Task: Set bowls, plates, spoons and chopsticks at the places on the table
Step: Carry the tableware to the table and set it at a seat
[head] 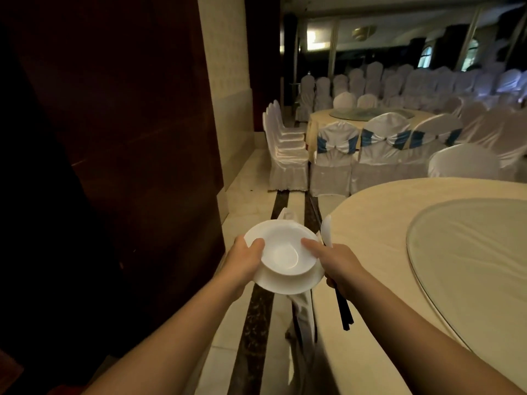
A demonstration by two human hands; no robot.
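Two bare hands hold a small stack of white dishes in the air, off the left edge of a large round table [370,223] covered in a cream cloth. The left hand [245,260] grips the left rim of the stack, thumb on top and fingers underneath. The stack is a shallow white bowl [282,249] sitting on a wider white plate [285,283]. The right hand [339,263] is curled round a white spoon [326,230], which sticks up above the fist, and a pair of dark chopsticks [343,312], which point down below it; its thumb presses on the right rim of the bowl.

None of these things touches the table; all are held over a pale tiled floor [242,189] with dark stripes, just beside the table's left edge. A round glass turntable [470,252] lies on the table toward its centre, at the right of the view. Below the dishes, close against the table's edge, stands a chair [302,312] in a white cover.

Further back stands another round table [322,118] ringed with white-covered chairs tied with blue sashes [336,143], and rows of more covered chairs fill the dim hall behind it. A dark wooden wall [114,138] fills the left side.
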